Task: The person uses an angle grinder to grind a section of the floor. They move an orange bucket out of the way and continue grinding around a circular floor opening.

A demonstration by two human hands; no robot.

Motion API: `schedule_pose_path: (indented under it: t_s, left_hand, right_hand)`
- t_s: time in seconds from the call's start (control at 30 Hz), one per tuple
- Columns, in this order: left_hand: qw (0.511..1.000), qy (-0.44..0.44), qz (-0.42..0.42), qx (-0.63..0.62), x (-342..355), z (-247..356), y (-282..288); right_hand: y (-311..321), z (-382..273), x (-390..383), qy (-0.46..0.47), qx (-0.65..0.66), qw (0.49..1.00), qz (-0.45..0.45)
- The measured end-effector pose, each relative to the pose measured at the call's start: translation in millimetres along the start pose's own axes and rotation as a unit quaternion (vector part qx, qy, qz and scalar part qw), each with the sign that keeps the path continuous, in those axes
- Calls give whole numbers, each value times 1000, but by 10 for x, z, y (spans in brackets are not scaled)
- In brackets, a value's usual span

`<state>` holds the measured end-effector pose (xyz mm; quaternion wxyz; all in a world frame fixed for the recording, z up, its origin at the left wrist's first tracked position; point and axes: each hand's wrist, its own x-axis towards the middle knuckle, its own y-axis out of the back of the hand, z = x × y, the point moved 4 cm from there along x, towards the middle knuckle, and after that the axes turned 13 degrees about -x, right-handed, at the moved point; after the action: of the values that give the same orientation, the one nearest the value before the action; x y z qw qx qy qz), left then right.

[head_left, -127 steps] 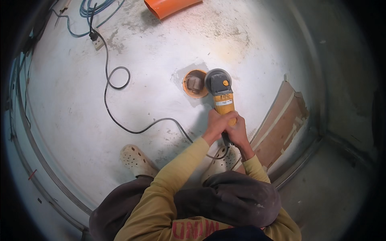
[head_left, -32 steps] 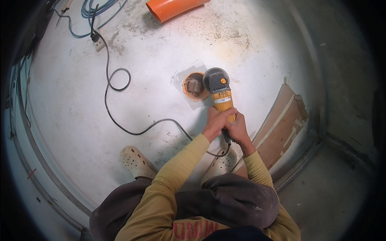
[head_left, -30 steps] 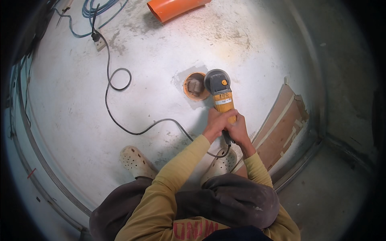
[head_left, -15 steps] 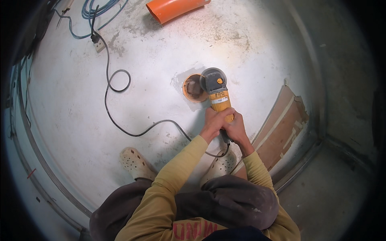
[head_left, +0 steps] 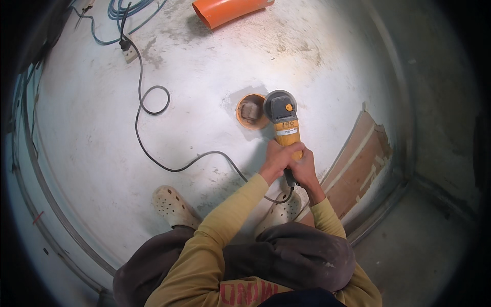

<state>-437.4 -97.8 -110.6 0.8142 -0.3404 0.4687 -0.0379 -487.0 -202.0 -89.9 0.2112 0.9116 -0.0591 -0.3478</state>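
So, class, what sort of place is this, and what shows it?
Probably a building or renovation site: a loose orange pipe, a round hole in the stained floor with grey patching beside it, and a grinder.

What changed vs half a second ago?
Relative to the orange-rimmed hole, the yellow grinder shifted slightly right and back toward the person, the left hand and right hand moving with it. Nothing was grabbed or released. The orange pipe and brown panel stayed put.

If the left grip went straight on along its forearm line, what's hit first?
The yellow angle grinder: the left grip holds its body, so they touch now. Past that, the line seems to cross pale floor, though depth is unclear.
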Motion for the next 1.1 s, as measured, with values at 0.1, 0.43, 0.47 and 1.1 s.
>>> schedule_pose_path:
  t_s: [0.1, 0.43, 0.47, 1.1]
  left_hand:
    - [999, -32, 5, 2, -20, 61, -3]
    - [999, -34, 10, -41, 101, 205, 71]
    - [998, -34, 3, -44, 108, 193, 65]
    - [1000, -17, -14, -19, 81, 151, 0]
  right_hand:
    - [-5, -95, 34, 41, -16, 999, 5]
    - [-73, -197, 267, 54, -56, 997, -19]
    - [-65, -177, 270, 46, -50, 997, -23]
    - [-22, -140, 164, 29, -22, 999, 7]
